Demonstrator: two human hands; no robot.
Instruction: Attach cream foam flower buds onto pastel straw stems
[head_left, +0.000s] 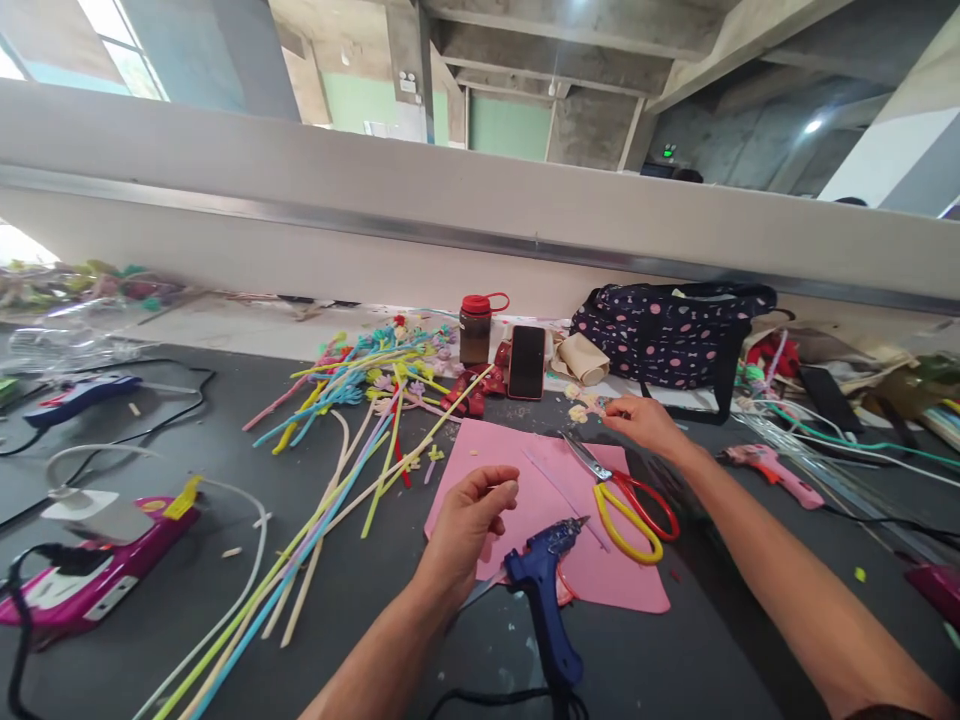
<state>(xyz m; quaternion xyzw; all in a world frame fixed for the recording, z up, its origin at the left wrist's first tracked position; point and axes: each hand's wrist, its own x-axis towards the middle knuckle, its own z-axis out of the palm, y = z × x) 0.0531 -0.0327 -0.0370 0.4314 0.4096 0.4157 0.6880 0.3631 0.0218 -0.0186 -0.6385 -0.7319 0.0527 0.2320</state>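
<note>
My left hand (pixel 476 512) is above the left part of a pink mat (pixel 517 455), its fingers curled in with thumb and index close together; anything between them is too small to make out. Beyond the mat, my right hand (pixel 649 425) has its fingertips pinched beside small cream flower-like pieces (pixel 579 408), and what they grip cannot be made out. A blue glue gun (pixel 544 580) rests near my left wrist, nozzle over the mat. Scissors (pixel 619 500) with one red and one yellow handle lie on the mat, beside a thin lilac stem (pixel 562 495).
Long coloured fuzzy stems (pixel 330 520) spread left of the mat. Behind stand a red-capped bottle (pixel 475 335), a phone (pixel 526 362) and a patterned bag (pixel 667 340). A pink glue gun (pixel 776 470) lies right; a magenta power strip (pixel 105 570) and cables lie left.
</note>
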